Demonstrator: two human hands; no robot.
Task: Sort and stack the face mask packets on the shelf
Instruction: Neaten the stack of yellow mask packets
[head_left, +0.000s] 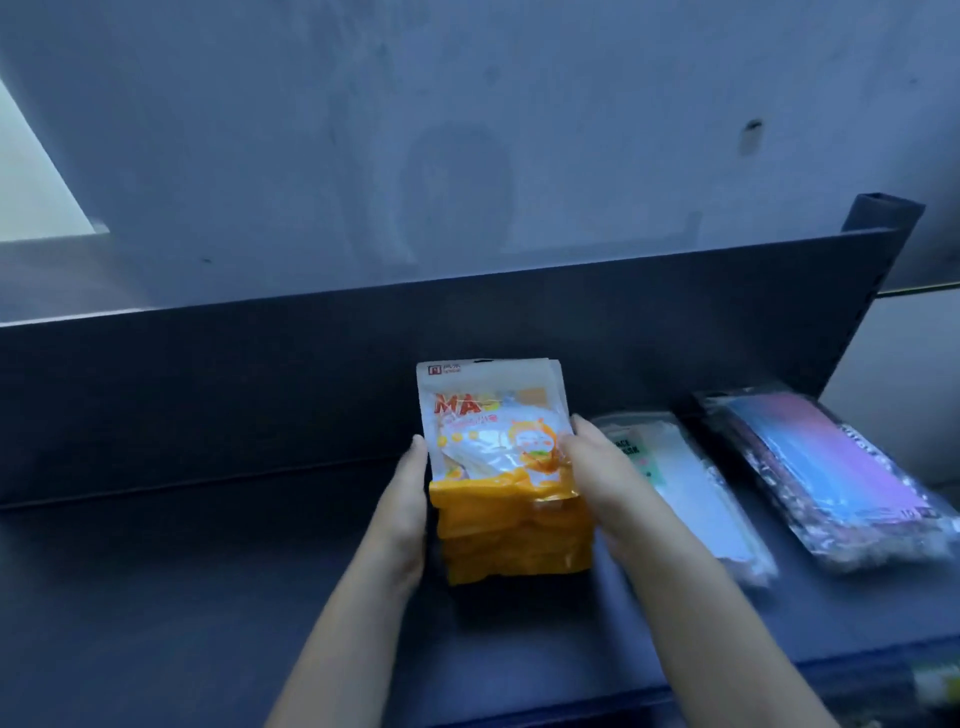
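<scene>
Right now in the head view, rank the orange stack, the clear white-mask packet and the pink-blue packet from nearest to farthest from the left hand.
1. Orange stack: touching the left hand, pressed against its side.
2. Clear white-mask packet: beyond the stack, partly behind the right hand.
3. Pink-blue packet: farthest right on the shelf.

A stack of orange-and-white mask packets (506, 467) is standing mid-shelf (208, 545). Beside it, a white-mask packet (691, 499) and a blue-pink packet (831, 467) are lying flat.

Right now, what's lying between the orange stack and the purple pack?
A clear pack of white masks, flat on the shelf, partly behind the right hand, in the head view.
</scene>
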